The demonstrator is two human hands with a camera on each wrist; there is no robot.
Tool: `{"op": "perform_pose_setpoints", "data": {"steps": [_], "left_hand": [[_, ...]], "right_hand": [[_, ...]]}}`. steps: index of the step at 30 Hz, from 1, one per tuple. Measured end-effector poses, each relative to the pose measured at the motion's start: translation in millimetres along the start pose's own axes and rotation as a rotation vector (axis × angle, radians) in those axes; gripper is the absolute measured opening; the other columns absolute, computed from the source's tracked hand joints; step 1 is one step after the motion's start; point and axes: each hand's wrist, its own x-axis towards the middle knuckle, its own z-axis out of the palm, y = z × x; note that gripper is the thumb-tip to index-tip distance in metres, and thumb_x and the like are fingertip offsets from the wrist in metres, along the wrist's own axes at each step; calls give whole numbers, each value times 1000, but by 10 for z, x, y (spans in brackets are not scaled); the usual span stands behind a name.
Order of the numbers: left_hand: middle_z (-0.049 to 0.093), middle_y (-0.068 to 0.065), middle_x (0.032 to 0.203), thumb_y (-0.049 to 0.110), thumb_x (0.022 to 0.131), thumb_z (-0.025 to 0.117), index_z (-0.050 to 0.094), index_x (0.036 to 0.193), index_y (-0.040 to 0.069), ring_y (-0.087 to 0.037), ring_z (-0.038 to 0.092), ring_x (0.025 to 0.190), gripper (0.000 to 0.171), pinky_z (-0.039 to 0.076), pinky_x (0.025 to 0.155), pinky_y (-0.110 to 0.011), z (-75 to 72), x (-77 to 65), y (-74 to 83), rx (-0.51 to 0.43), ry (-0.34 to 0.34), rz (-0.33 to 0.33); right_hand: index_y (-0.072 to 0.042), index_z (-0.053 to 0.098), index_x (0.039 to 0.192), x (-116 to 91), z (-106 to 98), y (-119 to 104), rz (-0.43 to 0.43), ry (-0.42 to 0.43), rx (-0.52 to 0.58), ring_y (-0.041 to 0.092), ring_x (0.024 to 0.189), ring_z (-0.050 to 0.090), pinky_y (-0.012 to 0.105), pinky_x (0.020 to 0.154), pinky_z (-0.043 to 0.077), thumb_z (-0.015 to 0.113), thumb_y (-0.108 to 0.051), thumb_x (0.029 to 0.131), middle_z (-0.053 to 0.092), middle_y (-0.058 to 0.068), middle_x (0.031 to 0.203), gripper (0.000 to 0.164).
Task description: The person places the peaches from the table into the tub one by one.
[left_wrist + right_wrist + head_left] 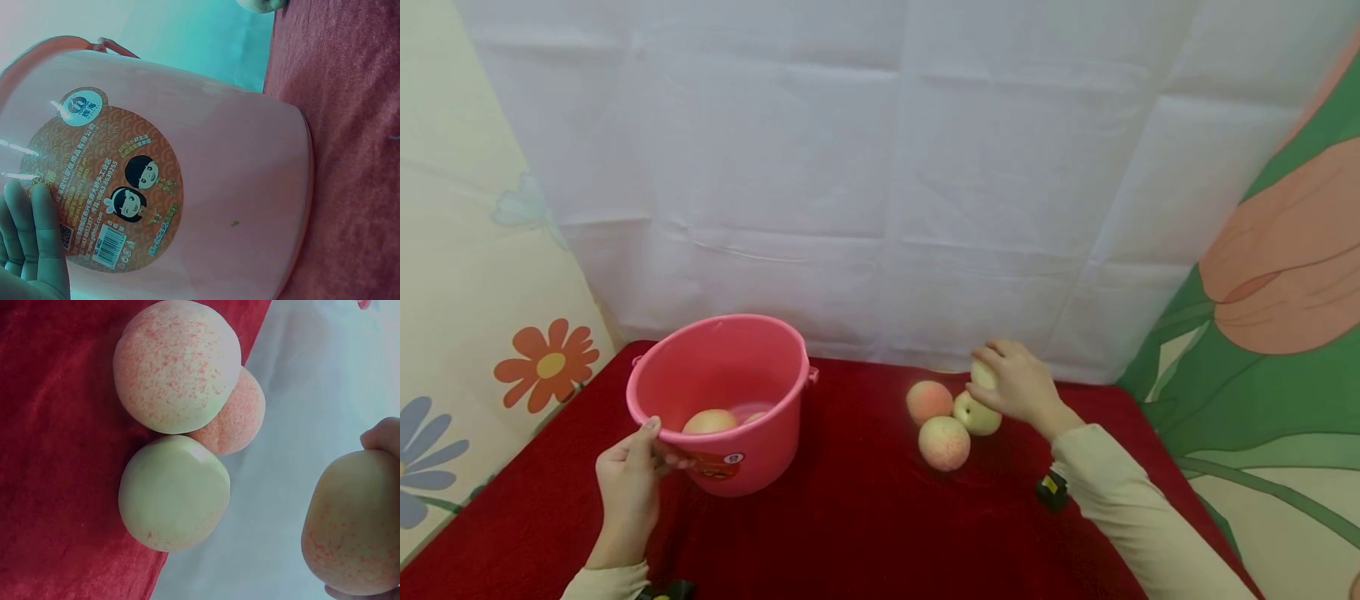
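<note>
A pink plastic bucket (pixel 778 446) stands tilted toward me at the left. My left hand (pixel 628 487) pinches its near rim, thumb on top and fingers against the outer wall beside the orange label (pixel 106 187). Inside lie a large peach (pixel 711 421) and part of another. My right hand (pixel 1022 387) holds a pale peach (pixel 356 525) with pink speckles, lifted over a small cluster. That cluster is a pinkish peach (pixel 929 402), a speckled peach (pixel 944 443) and a greenish peach (pixel 979 415), set close together on the cloth.
Dark red cloth (pixel 865 517) covers the table. A white sheet (pixel 880 167) hangs behind the table's back edge. Walls with painted flowers (pixel 550 365) flank both sides. The bucket's handle lug (pixel 812 375) sticks out on its right.
</note>
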Motion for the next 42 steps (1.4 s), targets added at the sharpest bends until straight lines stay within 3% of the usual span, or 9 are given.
{"op": "perform_pose_setpoints", "data": {"steps": [8,14,16,23,32,42], "left_hand": [[56,-7,48,18,91,55,60,56,0,-17,58,41,40,52,45,-28,289,-292,534,-13,-69,22],[52,-2,43,16,91,54,58,51,6,-12,56,37,42,50,42,-24,479,-456,807,-26,-24,-4],[51,-3,42,16,90,55,57,51,4,-13,55,36,41,49,41,-24,499,-471,834,-51,-6,-20],[53,-5,43,14,91,55,59,52,2,-14,56,36,40,49,40,-25,459,-440,765,-93,-48,21],[51,-3,44,14,92,52,57,51,5,-13,57,38,43,50,43,-23,532,-504,902,-24,12,-70],[51,-4,43,13,92,52,56,49,5,-12,56,37,43,49,42,-23,539,-494,897,-31,32,-72]], "right_hand": [[-4,61,110,50,-6,-60,-5,-9,11,36,99,53,51,72,49,71,-33,72,56,17,108,49],[-3,62,109,81,13,-73,-24,32,32,36,97,54,51,72,48,73,-29,70,57,17,107,48],[-4,62,109,95,14,-84,-24,44,38,37,98,54,51,72,48,73,-29,70,57,18,107,48],[-5,63,109,160,23,-164,-24,46,47,36,98,54,51,69,49,71,-32,72,58,16,107,46],[-5,63,108,222,27,-227,-62,50,47,34,99,54,49,70,50,71,-30,71,57,15,106,46],[-5,63,109,287,34,-276,-72,28,55,35,103,52,50,72,49,69,-30,73,57,16,110,45]]}}
